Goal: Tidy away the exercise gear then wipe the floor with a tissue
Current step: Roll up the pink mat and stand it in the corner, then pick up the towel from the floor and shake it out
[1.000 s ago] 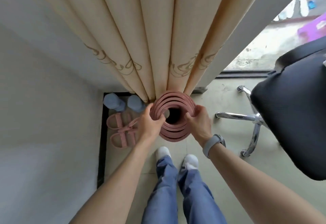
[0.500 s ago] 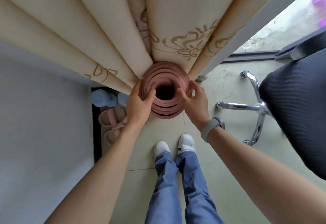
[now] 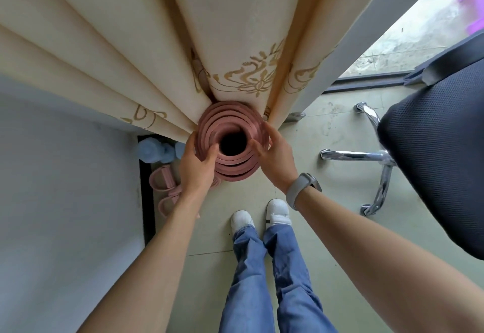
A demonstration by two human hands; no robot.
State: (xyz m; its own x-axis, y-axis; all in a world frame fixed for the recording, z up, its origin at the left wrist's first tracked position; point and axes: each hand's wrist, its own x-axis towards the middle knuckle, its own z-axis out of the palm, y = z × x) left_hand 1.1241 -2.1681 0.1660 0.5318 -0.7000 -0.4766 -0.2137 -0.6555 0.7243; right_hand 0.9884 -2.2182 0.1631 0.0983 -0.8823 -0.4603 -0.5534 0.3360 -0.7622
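Observation:
A rolled pink exercise mat (image 3: 230, 125) stands upright on end against the cream curtain (image 3: 235, 31), and I look straight down its hollow core. My left hand (image 3: 197, 165) grips its left side, thumb hooked over the rim. My right hand (image 3: 275, 157) holds the right side, fingers along the outer wall and thumb on the rim. The mat's lower part is hidden behind its top. A pink pedal resistance puller (image 3: 163, 188) and pale blue dumbbells (image 3: 154, 149) lie on the floor in the corner to the left.
A grey wall (image 3: 65, 201) rises close on the left. A black office chair (image 3: 440, 149) with a chrome base (image 3: 379, 165) stands at the right. My feet in white shoes (image 3: 259, 214) are on the pale tiled floor (image 3: 327, 133). A window frame is behind the curtain.
The mat and both hands have moved closer to the curtain, and the mat's top now presses into its folds. My view has tilted nearer to the mat.

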